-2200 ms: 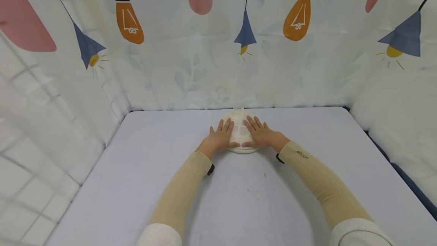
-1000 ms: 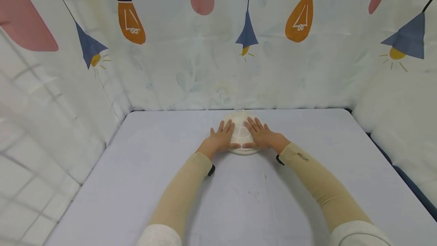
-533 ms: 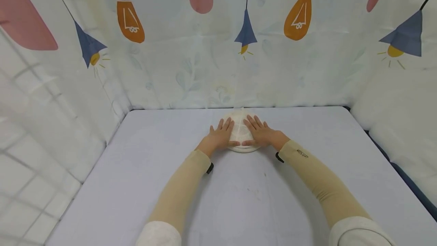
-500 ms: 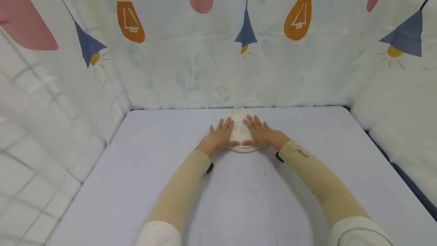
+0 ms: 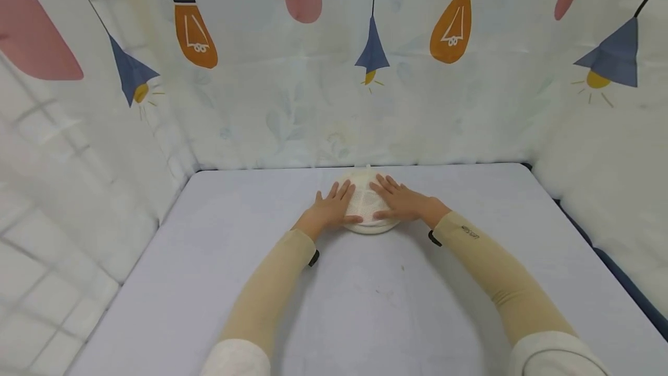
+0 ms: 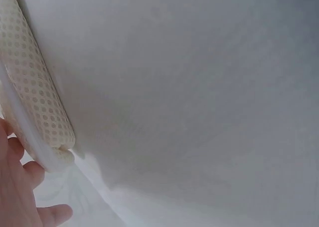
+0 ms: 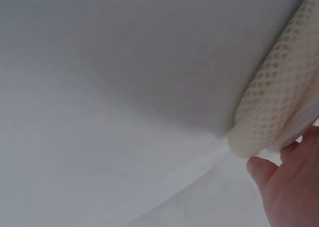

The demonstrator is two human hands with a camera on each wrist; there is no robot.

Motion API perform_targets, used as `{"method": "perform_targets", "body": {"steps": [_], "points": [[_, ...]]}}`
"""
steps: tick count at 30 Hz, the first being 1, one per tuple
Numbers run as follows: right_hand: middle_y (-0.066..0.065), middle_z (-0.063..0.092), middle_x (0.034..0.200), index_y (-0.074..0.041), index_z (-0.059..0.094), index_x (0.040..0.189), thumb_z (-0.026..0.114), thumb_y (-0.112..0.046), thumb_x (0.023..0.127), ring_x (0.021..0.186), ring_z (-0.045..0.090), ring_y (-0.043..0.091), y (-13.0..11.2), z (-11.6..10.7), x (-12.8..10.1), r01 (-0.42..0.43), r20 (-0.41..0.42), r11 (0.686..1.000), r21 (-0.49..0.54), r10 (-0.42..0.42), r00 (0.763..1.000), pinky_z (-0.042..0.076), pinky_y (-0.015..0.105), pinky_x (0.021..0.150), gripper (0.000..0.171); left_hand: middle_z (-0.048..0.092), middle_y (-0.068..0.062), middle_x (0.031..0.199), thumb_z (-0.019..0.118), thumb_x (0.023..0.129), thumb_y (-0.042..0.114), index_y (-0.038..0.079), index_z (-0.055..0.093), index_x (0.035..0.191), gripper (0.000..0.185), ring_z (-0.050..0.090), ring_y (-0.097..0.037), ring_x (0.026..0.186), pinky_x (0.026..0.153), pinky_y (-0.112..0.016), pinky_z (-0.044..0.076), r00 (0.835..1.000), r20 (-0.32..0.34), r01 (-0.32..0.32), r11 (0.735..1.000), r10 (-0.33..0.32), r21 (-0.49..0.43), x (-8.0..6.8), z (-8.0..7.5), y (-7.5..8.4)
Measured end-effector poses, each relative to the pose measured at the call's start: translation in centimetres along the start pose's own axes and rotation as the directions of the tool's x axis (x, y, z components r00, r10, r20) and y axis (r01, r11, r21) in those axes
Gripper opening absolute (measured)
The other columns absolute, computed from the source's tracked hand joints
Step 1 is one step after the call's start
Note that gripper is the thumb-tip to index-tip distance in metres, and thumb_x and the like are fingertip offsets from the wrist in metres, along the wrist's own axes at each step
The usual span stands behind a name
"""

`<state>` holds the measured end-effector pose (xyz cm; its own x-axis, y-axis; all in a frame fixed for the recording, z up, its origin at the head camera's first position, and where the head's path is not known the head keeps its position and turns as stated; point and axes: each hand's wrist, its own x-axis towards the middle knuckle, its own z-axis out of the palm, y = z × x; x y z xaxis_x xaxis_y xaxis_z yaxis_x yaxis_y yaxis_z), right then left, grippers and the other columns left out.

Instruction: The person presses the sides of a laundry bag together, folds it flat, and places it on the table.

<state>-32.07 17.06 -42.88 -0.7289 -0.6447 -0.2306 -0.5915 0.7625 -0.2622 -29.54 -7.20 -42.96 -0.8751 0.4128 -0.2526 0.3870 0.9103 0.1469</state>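
Note:
A round cream mesh pad (image 5: 367,213) lies on the pale blue table (image 5: 365,295) near its far edge. My left hand (image 5: 332,209) rests flat on the pad's left half, fingers straight and spread. Flat on the right half lies my right hand (image 5: 402,202), its thumb along the pad's front. The left wrist view shows the mesh pad's edge (image 6: 37,95) beside my left hand's fingers (image 6: 20,187). In the right wrist view the mesh pad (image 7: 279,107) sits above my right hand's fingers (image 7: 291,187).
A white curtain printed with lamps and bulbs (image 5: 365,74) closes the back of the table, with white cloth walls on the left (image 5: 78,179) and right (image 5: 605,179). A dark gap (image 5: 621,277) runs along the table's right edge.
Both hands stay flat on the pad. The right hand has turned a little leftward, its wrist shifted right; the left hand has slid slightly left. The view moved slightly.

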Motion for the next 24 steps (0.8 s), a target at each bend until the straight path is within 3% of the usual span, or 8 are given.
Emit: {"method": "perform_targets", "body": {"steps": [6, 11, 18, 24], "points": [[0.018, -0.015, 0.169, -0.004, -0.003, 0.164, 0.049, -0.061, 0.103, 0.155, -0.011, 0.039, 0.76, -0.10, -0.21, 0.016, -0.037, 0.999, 0.042, -0.015, 0.999, 0.009, 0.061, 0.122, 0.098, -0.006, -0.005, 0.172, 0.040, 0.102, 0.066, 0.015, 0.007, 0.166, 0.089, -0.004, -0.031, 0.157, 0.120, -0.065, 0.011, 0.999, -0.048, -0.018, 0.999, 0.016, -0.036, 0.36, -0.15, -0.32], [0.018, -0.012, 0.169, 0.000, -0.004, 0.163, 0.056, -0.059, 0.100, 0.155, -0.009, 0.038, 0.87, -0.30, -0.10, 0.005, -0.059, 0.999, 0.047, -0.002, 0.998, 0.008, 0.057, 0.123, 0.105, -0.003, -0.008, 0.172, 0.049, 0.101, 0.062, 0.013, 0.014, 0.165, 0.088, -0.002, -0.033, 0.157, 0.120, -0.065, 0.012, 0.997, -0.070, -0.028, 0.997, 0.023, -0.068, 0.39, -0.39, -0.46], [0.020, -0.012, 0.169, 0.002, -0.006, 0.162, 0.061, -0.062, 0.097, 0.155, -0.009, 0.038, 0.98, -0.31, 0.07, -0.016, -0.051, 1.000, 0.000, 0.016, 0.999, 0.006, 0.055, 0.123, 0.113, -0.004, -0.007, 0.172, 0.053, 0.098, 0.063, 0.013, -0.003, 0.166, 0.101, -0.004, -0.032, 0.156, 0.120, -0.065, 0.012, 0.997, -0.064, -0.040, 0.997, 0.036, -0.066, 0.27, -0.37, -0.55], [0.021, -0.012, 0.169, 0.004, -0.008, 0.160, 0.062, -0.064, 0.095, 0.155, -0.008, 0.038, 0.83, -0.25, 0.25, -0.055, -0.030, 0.998, -0.028, 0.054, 0.998, 0.007, 0.055, 0.123, 0.117, -0.005, -0.008, 0.172, 0.052, 0.098, 0.064, 0.009, 0.000, 0.165, 0.101, -0.005, -0.032, 0.156, 0.119, -0.066, 0.013, 0.999, -0.045, -0.019, 1.000, 0.019, -0.015, 0.25, -0.54, -0.09]]}}
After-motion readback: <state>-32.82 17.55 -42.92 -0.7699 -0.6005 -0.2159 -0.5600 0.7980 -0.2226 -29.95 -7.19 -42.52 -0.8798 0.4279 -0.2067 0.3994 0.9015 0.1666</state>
